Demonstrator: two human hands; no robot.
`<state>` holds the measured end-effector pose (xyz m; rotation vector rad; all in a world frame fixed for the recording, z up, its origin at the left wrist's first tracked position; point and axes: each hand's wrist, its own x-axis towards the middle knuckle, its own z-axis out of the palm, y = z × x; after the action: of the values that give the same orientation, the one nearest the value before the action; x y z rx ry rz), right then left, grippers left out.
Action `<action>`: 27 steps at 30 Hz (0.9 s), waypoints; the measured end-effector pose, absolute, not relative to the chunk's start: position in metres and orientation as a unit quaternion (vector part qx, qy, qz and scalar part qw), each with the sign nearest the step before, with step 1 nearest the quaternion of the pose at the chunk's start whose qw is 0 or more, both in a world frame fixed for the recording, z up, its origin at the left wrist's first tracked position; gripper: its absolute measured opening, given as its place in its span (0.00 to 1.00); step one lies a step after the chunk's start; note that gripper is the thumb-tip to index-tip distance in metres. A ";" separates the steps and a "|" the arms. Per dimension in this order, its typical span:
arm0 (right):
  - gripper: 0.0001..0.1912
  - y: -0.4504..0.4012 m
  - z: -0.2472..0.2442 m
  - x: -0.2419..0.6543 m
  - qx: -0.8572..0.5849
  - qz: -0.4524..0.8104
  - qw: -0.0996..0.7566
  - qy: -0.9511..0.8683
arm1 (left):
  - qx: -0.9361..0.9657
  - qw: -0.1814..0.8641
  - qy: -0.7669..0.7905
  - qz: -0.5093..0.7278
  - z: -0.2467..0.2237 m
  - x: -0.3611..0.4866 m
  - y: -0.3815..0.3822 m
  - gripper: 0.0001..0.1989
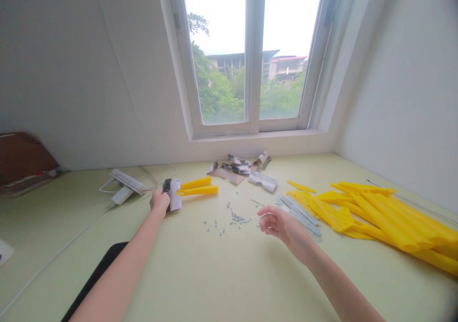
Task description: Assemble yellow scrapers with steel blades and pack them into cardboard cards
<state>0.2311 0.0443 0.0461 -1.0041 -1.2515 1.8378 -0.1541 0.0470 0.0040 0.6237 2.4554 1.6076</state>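
Left hand [159, 202] holds the printed card [175, 194], covering its edge — right hand [283, 224] half-open.

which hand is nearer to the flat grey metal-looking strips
Right. The right hand is close by the flat grey metal-looking strips, at their left, near side; the left hand is much farther off to their left, gripping the black-and-white printed card package.

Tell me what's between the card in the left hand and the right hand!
The head view shows two yellow pieces beside the card, then small scattered metal bits before the right hand.
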 end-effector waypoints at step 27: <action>0.16 0.039 0.049 0.226 -0.359 0.697 0.285 -0.551 | 0.506 -0.067 0.849 0.138 -0.002 -0.146 0.056 0.34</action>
<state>0.2262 0.0386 0.0495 -0.9597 -1.4751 1.8650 -0.1458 0.0562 -0.0023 1.6619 2.7864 0.4519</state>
